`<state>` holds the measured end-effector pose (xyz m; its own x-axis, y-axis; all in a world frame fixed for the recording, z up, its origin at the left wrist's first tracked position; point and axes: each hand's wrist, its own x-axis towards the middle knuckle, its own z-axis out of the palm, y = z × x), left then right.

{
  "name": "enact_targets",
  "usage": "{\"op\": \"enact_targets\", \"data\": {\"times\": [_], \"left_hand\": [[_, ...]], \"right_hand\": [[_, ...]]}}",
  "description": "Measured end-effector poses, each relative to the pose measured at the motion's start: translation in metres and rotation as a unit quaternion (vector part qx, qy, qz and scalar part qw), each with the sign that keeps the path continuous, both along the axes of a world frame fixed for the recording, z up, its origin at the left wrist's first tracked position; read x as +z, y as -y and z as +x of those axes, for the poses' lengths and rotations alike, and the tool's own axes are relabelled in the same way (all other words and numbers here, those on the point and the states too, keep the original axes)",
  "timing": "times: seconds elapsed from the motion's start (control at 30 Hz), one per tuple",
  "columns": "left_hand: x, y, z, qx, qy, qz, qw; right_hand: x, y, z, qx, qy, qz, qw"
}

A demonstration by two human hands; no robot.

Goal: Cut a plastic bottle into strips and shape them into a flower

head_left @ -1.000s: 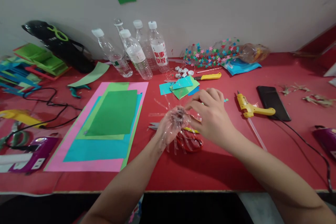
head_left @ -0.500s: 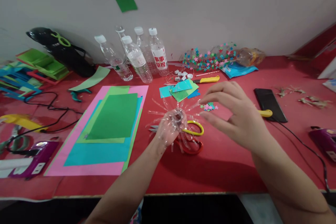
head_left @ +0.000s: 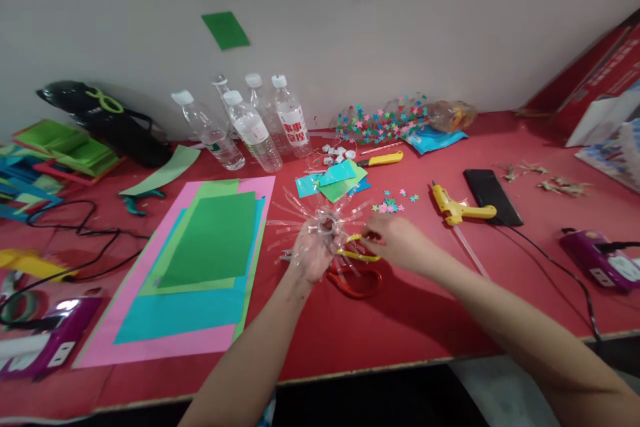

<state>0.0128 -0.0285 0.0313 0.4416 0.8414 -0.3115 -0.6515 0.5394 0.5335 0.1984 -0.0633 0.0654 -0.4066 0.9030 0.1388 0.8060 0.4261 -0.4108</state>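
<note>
My left hand (head_left: 313, 255), palm up, holds a clear plastic bottle top (head_left: 327, 223) cut into thin strips that fan out all round its neck ring. To its right, my right hand (head_left: 395, 240) has its fingers curled and pinched at the strips' outer ends; what is between them is too small to make out. Under the strips lies a pair of scissors with one yellow and one red handle (head_left: 357, 283). Small coloured paper stars (head_left: 390, 203) are scattered just beyond my right hand.
Coloured paper sheets (head_left: 210, 240) are stacked at left. Plastic bottles (head_left: 253, 133) stand along the wall, near a star-covered bottle (head_left: 380, 121). A yellow utility knife (head_left: 385, 159) and paper scraps (head_left: 340, 177) lie mid-table. A glue gun (head_left: 455, 208) and phone (head_left: 493, 197) are at right.
My right hand has moved down and left from above the table, its spread fingers now closed near the strips. The view has shifted, showing the whole glue gun.
</note>
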Motion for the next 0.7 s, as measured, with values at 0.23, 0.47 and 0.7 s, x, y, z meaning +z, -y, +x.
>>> {"op": "enact_targets", "data": {"times": [0.23, 0.47, 0.7], "left_hand": [[-0.001, 0.002, 0.004, -0.02, -0.006, 0.045, 0.999], [0.0, 0.005, 0.006, -0.053, -0.017, 0.052, 0.997], [0.003, 0.003, 0.004, -0.011, -0.027, 0.038, 0.999]], "right_hand": [[-0.045, 0.021, -0.016, 0.038, 0.014, 0.014, 0.999], [-0.041, 0.007, 0.019, -0.061, -0.062, 0.047, 0.995], [-0.047, 0.013, 0.009, -0.03, -0.068, 0.063, 0.995]]}}
